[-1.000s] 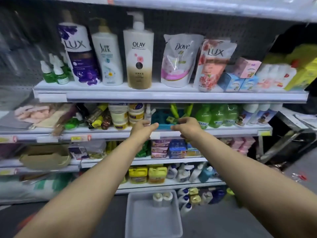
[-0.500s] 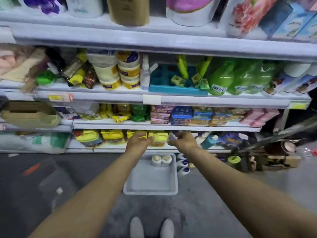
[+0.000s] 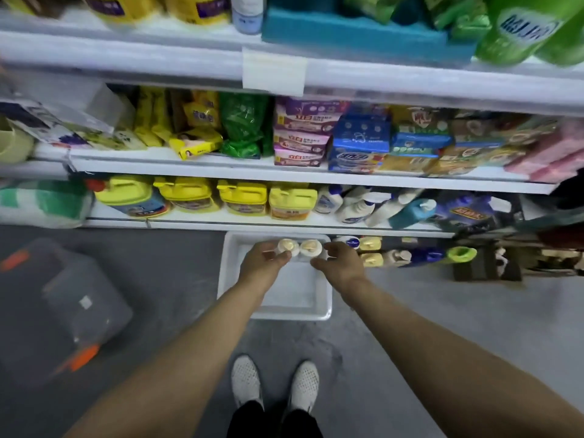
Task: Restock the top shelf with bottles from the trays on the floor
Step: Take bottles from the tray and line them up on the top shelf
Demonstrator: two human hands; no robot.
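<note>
Both hands (image 3: 264,263) (image 3: 339,263) reach 2 bottles (image 3: 298,248) in the tray (image 3: 294,311).

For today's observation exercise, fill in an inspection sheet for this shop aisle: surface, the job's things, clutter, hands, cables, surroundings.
Surface: grey floor, with a white tray in front of the shelving.
Job's things: two cream-capped bottles stand at the tray's far end; more bottles lie on the floor to its right.
Clutter: a clear lidded box with orange clips on the floor at left.
Hands: left hand and right hand reach beside the two bottles; grip not clear.
Cables: nothing seen.
Surroundings: yellow jugs on the lowest shelf, packets above; white shoes below.
</note>
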